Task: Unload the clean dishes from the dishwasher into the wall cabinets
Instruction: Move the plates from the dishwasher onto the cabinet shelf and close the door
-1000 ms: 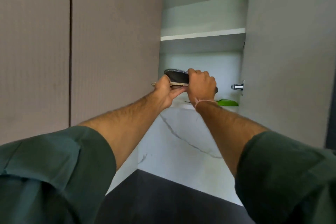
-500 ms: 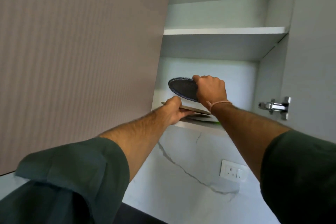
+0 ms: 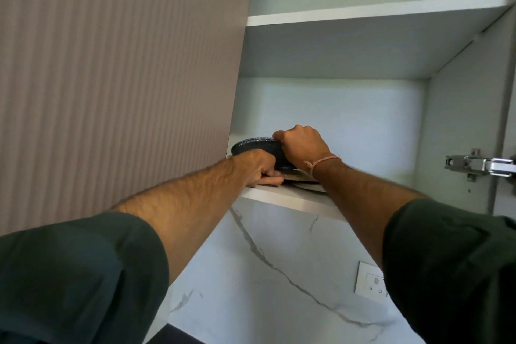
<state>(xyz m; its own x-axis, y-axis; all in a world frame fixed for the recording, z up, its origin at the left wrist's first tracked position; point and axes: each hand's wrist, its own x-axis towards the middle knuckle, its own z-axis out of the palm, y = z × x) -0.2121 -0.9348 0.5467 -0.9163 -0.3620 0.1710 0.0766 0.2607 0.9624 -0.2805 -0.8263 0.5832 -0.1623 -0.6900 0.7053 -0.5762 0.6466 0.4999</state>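
- Head view: both arms reach up into an open wall cabinet, with dark green sleeves (image 3: 69,274) pushed back above the elbows.
- The right hand (image 3: 303,145) is closed around the near rim of a dark speckled dish (image 3: 251,145), knuckles up and fingers curled over the edge.
- A thin pink wristband (image 3: 321,160) sits on the right wrist.
- The dark speckled dish is inside the cabinet at the left end of the lower shelf (image 3: 293,200), close to the left wall. It is slightly tilted, and its lower part is hidden behind the left hand.
- The left hand (image 3: 259,167) lies at the front edge of the lower shelf, just below the dish, with its fingers curled. They meet the near edge of a flat tan plate (image 3: 296,174), but I cannot tell whether they actually pinch it.
- The flat tan plate lies under the dark dish, on top of a pale plate (image 3: 310,186) that rests on the shelf.
- An upper shelf (image 3: 363,12) crosses the cabinet above.
- To the left hangs a closed ribbed cabinet door (image 3: 111,78) in a muted mauve-grey.
- At the right, a metal hinge (image 3: 480,165) is fixed to the cabinet's side wall.
- Below the cabinet runs a white marble-look backsplash (image 3: 279,274) with grey veins. A white wall socket (image 3: 370,278) is set in it, partly behind the right arm.
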